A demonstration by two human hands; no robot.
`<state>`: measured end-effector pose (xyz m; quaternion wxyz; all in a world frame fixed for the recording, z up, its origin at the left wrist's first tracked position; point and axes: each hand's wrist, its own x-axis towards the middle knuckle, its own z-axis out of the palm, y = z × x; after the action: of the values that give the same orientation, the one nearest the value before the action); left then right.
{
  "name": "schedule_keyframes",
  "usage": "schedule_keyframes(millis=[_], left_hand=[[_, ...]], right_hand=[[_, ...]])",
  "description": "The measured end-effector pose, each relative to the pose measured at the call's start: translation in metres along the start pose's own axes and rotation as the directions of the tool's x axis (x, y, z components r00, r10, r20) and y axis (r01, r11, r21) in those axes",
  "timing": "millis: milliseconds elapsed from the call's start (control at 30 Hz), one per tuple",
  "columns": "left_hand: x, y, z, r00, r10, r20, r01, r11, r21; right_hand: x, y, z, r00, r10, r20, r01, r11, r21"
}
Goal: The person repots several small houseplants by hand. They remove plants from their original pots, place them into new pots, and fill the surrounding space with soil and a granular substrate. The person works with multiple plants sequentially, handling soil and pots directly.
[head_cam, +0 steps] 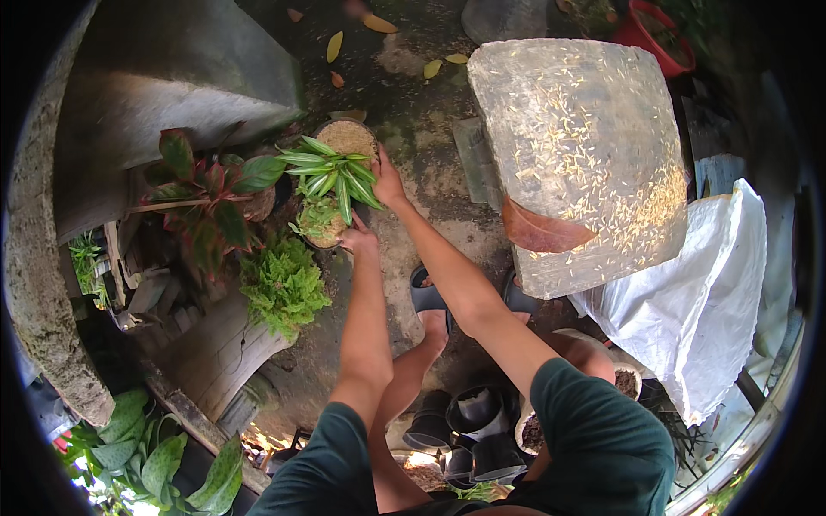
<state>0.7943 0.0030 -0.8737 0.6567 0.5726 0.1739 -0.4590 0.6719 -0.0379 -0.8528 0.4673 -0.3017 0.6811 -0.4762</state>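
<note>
Two potted plants stand close together at upper left of centre. A striped-leaf plant (329,169) leans over a round pot filled with tan husks (348,138). My right hand (388,180) touches that pot's right side, its fingers partly hidden. Just below is a smaller pot with pale green leaves (319,216) and husks on top. My left hand (360,238) is at its right rim, under the striped leaves; how firmly either hand grips is hidden. A red-edged leafy plant (206,187) is to the left, and a bright green fern (284,284) is below.
A concrete slab (581,148) strewn with husks and a brown dry leaf (545,229) is at right. Beside it lies a white sack (697,290). Black plastic pots (477,413) stand near my feet. A concrete block (193,77) borders the upper left; a red pot (658,39) is at upper right.
</note>
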Motion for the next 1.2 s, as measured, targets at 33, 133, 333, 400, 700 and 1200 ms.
schedule_keyframes(millis=[33,133,333,400,700,1200], left_hand=[[0.001,-0.001,0.003,0.997,-0.025,0.071,0.026,1.000,-0.012],[0.005,-0.003,0.007,0.996,-0.060,-0.064,0.060,0.998,0.004],[-0.029,0.003,0.001,0.981,-0.193,-0.029,0.195,0.965,0.175],[-0.064,0.003,-0.001,0.974,-0.221,0.044,0.186,0.901,0.391],[-0.287,0.029,0.011,0.862,-0.463,0.209,0.010,0.426,0.905],[-0.459,0.027,0.141,0.633,-0.318,0.706,-0.759,-0.074,0.647]], right_hand=[[0.002,0.002,0.001,1.000,-0.009,-0.015,0.008,1.000,-0.008],[0.005,-0.002,0.006,0.995,0.095,0.042,-0.093,0.994,-0.051],[-0.006,-0.032,-0.010,0.991,0.124,-0.047,-0.124,0.992,-0.010],[-0.024,-0.035,-0.023,0.973,0.213,-0.092,-0.214,0.977,-0.004],[-0.243,-0.100,-0.172,0.813,0.582,-0.010,-0.417,0.594,0.688],[-0.258,-0.273,-0.344,0.406,0.775,-0.483,-0.228,0.598,0.768]])
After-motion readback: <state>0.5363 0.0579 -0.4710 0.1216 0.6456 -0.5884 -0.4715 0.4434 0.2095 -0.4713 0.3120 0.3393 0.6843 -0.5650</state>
